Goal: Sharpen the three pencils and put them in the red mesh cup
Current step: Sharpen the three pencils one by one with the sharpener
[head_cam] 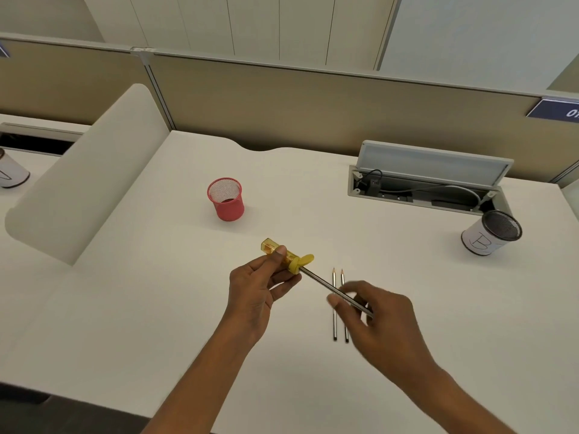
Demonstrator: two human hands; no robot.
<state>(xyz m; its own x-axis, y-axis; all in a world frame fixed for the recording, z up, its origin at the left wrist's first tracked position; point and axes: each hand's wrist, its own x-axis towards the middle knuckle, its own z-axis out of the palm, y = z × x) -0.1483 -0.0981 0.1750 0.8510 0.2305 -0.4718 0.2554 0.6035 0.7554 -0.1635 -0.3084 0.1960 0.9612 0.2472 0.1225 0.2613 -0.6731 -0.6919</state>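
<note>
Left hand (pixel 250 286) grip pinches the yellow sharpener (pixel 283 256); right hand (pixel 376 311) grip pinches the third pencil (pixel 322 283) seated in it. The two pencils (pixel 334 280) near on the desk (pixel 156 308) look pointed. The red mesh cup (pixel 226 198), far left, holds none.

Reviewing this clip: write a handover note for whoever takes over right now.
Left hand grips the yellow sharpener above the desk. Right hand pinches a pencil, its tip inside the sharpener.
Two more pencils lie side by side on the desk, tips pointed. Red mesh cup stands empty beyond the left hand.
Done: no pencil in the cup yet.
Left: finish this pencil, then cup all three.
</note>
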